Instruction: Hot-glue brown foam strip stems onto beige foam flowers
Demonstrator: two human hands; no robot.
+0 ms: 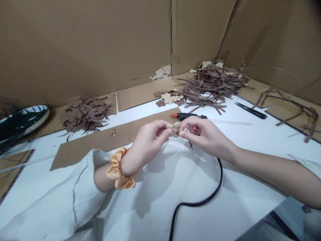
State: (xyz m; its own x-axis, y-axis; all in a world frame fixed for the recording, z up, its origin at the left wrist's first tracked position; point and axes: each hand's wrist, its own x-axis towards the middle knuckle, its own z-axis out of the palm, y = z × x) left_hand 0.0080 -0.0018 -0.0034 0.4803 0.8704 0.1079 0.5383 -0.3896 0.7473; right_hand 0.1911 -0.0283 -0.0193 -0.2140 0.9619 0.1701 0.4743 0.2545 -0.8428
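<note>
A small beige flower piece (pixel 176 126) is held up between my two hands at the middle of the view. My left hand (pixel 150 142), with an orange scrunchie (pixel 117 169) on its wrist, pinches the flower's left petals. On the other side, my right hand (pixel 204 135) has its thumb and fingers closed on the flower's right edge. A short brown strip (pixel 190 144) hangs below my right fingers. Just behind the hands lies a black tool with an orange tip (pixel 185 115), partly covered by my right hand.
Brown flower pieces with strips (pixel 82 113) pile at the left, near a bowl (pixel 37 122). Brown strips (pixel 213 83) and beige flowers (pixel 169 97) lie at the back. Black tweezers (pixel 250 109) rest at the right. A black cable (pixel 198 203) curves across the white table (pixel 140 221).
</note>
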